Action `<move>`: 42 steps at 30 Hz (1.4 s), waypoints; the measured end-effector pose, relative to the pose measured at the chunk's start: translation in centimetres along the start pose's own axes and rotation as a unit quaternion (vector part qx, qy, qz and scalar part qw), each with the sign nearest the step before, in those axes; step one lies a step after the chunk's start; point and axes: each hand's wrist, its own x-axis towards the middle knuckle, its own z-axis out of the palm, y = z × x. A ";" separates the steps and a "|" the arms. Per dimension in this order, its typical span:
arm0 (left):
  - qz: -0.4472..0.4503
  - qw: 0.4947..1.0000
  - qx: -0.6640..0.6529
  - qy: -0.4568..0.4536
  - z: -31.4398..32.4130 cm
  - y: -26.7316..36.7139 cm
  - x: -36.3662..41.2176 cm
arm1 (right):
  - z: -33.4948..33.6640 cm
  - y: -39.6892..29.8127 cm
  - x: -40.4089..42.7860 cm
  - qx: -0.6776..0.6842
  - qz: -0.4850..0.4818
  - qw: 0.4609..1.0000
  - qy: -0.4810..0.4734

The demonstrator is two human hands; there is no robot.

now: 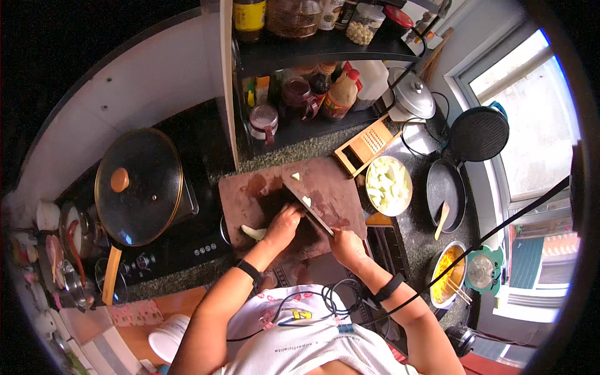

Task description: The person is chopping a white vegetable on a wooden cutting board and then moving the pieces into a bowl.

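A brown cutting board with wet patches lies in front of me. My right hand grips the handle of a kitchen knife, its blade slanting to the upper left over the board. Close beside the blade, my left hand is bent with its fingertips down. Whatever may be under those fingers is hidden. A pale green vegetable piece lies left of my left wrist, partly covered by it. Small cut pieces rest past the blade, one against it and another farther up.
Right of the board stand a bowl of cut pale vegetable, a wooden grater, an open electric griddle and a bowl of yellow shreds. A lidded pan sits on the left cooktop. A black cable crosses the right side.
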 end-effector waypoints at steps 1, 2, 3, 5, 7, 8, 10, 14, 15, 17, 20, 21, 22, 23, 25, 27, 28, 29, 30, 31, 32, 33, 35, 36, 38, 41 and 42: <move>0.008 1.000 -0.005 0.026 0.1 -0.3 -0.4 | -0.8 -1.1 -0.7 0.022 -0.012 1.000 0.016; 0.016 0.998 -0.008 0.053 0.2 -0.7 -0.8 | -1.1 -1.9 -1.1 0.043 -0.025 0.998 0.032; 0.031 0.996 -0.016 0.078 0.4 -0.6 -0.8 | -0.9 -1.7 -1.1 0.042 -0.025 0.998 0.032; 0.026 0.996 -0.015 0.080 0.7 -0.6 -0.9 | 0.4 -0.8 -0.5 0.029 -0.016 0.999 0.014; -0.018 1.000 -0.002 0.025 0.2 0.2 -0.7 | 0.9 -0.3 0.2 0.012 -0.009 1.000 0.022; 0.003 0.999 -0.001 0.046 0.3 0.1 -0.7 | 1.0 -0.1 0.3 0.008 -0.003 1.000 0.022; 0.004 0.999 -0.002 0.045 0.1 -0.5 -1.3 | 0.8 -0.4 0.1 0.004 0.002 1.000 0.023; 0.031 0.996 0.018 0.086 0.5 -1.5 -2.2 | -1.1 -2.3 -1.6 0.037 -0.033 0.998 0.027; 0.034 0.996 0.015 0.086 0.2 -0.9 -1.9 | -1.6 -2.6 -2.1 0.054 -0.020 0.998 0.030; 0.007 0.999 0.005 0.050 -0.5 0.2 -1.5 | 0.1 -0.8 -1.0 0.014 -0.005 1.000 0.013; 0.012 0.998 0.017 0.058 -0.6 -0.3 -1.5 | -0.7 -1.5 -0.7 -0.009 -0.016 1.000 0.006; 0.038 0.995 -0.006 0.093 -0.8 0.0 -1.5 | -1.1 -1.9 -1.1 0.010 -0.023 1.000 0.018; 0.005 0.997 0.001 0.083 -1.5 0.8 -1.7 | -1.0 -2.1 -1.2 0.010 -0.024 1.000 0.016; 0.002 0.997 0.001 0.084 -1.3 0.5 -1.9 | -0.7 -2.2 -1.3 0.024 -0.024 0.999 0.015; 0.019 0.996 0.013 0.084 -1.1 0.1 -2.1 | -0.4 -1.9 -1.6 0.035 -0.021 0.999 0.018; 0.015 0.997 0.023 0.067 -0.7 -0.3 -2.3 | 0.3 -1.5 -0.9 -0.012 -0.020 1.000 0.000; 0.017 0.997 0.035 0.065 -0.6 -0.5 -2.4 | 0.2 -1.6 -1.1 -0.003 -0.042 0.999 0.019; 0.019 0.997 0.046 0.064 -0.4 -0.7 -2.6 | -0.1 -1.8 -1.4 -0.004 -0.046 0.999 0.018; 0.017 0.997 0.046 0.064 -0.5 -0.5 -2.6 | -0.8 -2.4 -2.0 0.009 -0.048 0.998 0.030; 0.007 0.997 0.049 0.065 -0.7 -0.1 -2.6 | -1.2 -2.8 -2.4 0.022 -0.051 0.998 0.041; -0.003 0.996 0.052 0.066 -0.8 0.1 -2.7 | -0.5 -2.3 -2.0 0.021 -0.051 0.998 0.040; -0.001 0.996 0.052 0.067 -0.8 0.0 -2.6 | 0.2 -1.9 -1.5 0.009 -0.047 0.998 0.032; 0.011 0.998 0.025 0.059 -0.6 -0.3 -2.5 | 0.9 -1.1 -1.0 -0.004 -0.041 0.999 0.027; 0.009 0.998 0.043 0.051 -0.5 -0.5 -3.0 | 0.6 -1.4 -1.3 -0.009 -0.044 0.999 0.021; -0.026 0.998 0.044 0.040 0.1 -1.0 -3.5 | 0.1 -2.1 -1.9 -0.015 -0.049 0.999 0.013; -0.015 0.995 0.041 0.090 0.8 -1.5 -3.9 | 0.3 -2.4 -2.6 0.029 -0.064 0.997 0.036; 0.011 0.996 0.019 0.091 0.4 -1.4 -3.4 | 0.9 -2.0 -1.9 0.007 -0.049 0.999 0.022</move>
